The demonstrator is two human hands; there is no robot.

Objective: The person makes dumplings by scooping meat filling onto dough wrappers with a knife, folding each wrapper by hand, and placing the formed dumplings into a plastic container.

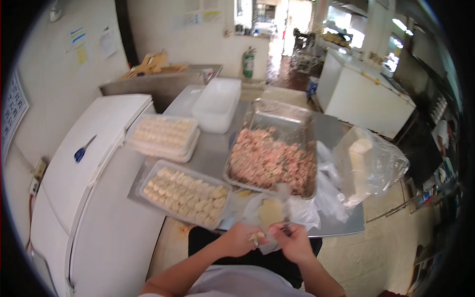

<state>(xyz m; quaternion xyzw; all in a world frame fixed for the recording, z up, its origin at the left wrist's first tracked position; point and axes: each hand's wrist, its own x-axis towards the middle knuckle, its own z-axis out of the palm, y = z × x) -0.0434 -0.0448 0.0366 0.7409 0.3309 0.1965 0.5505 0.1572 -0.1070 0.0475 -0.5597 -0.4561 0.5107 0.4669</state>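
My left hand (241, 241) is closed around a small pale dumpling (256, 237), partly hidden by the fingers. Just to its right, my right hand (295, 243) grips a slim utensil (286, 224) with a dark handle; its exact kind is hard to make out. Beyond both hands, round dough wrappers (270, 213) lie on white plastic at the table's near edge. A metal tray (277, 110) of pinkish ground meat filling (272, 158) stands behind them. To the left, a plastic container (223, 214) holds rows of formed dumplings (185, 196).
Stacked containers of dumplings (166, 132) and a white plastic tub (217, 106) stand farther back on the metal table (336, 225). A clear bag with a pale stack (359, 158) sits at right. A white freezer (106, 198) with a blue-headed utensil (79, 154) borders the left side.
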